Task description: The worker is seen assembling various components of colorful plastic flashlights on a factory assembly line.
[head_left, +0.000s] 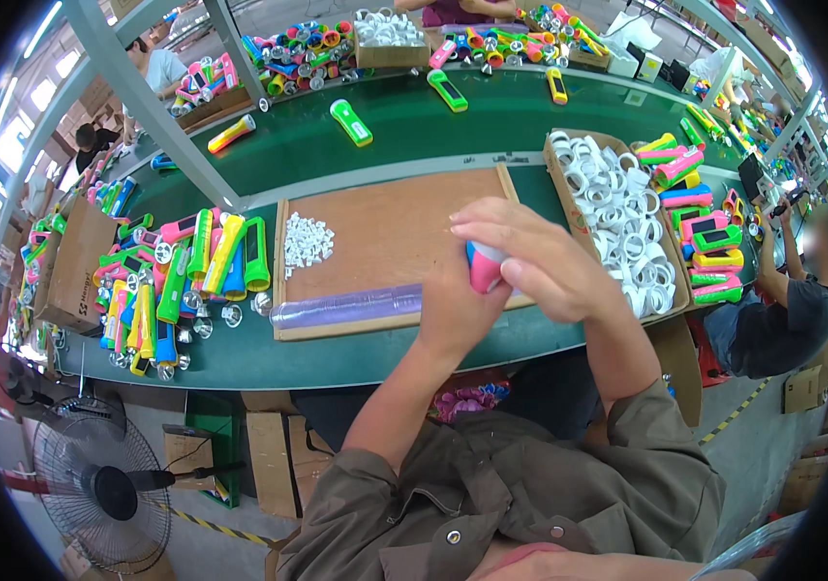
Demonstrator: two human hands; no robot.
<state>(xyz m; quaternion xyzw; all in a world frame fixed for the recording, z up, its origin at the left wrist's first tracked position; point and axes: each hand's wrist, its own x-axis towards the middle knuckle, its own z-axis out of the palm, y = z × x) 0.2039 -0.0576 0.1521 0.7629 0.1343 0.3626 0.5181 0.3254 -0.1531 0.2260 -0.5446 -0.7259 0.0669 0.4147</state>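
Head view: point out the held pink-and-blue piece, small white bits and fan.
Held pink-and-blue piece [484,274], head view: its pink part.
Small white bits [308,242], head view: middle of the heap.
Fan [115,492], head view: dark hub.

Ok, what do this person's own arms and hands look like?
The left hand and right hand are bare, with no gloves. Loose brown-olive sleeves end around the elbows, leaving the forearms uncovered. No watch or bracelet shows.

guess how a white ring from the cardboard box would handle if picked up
A white ring would probably feel light, being a thin-walled hollow band. Its round outline suggests it may roll if stood on edge. Lying in a loose heap, it might catch briefly on others.
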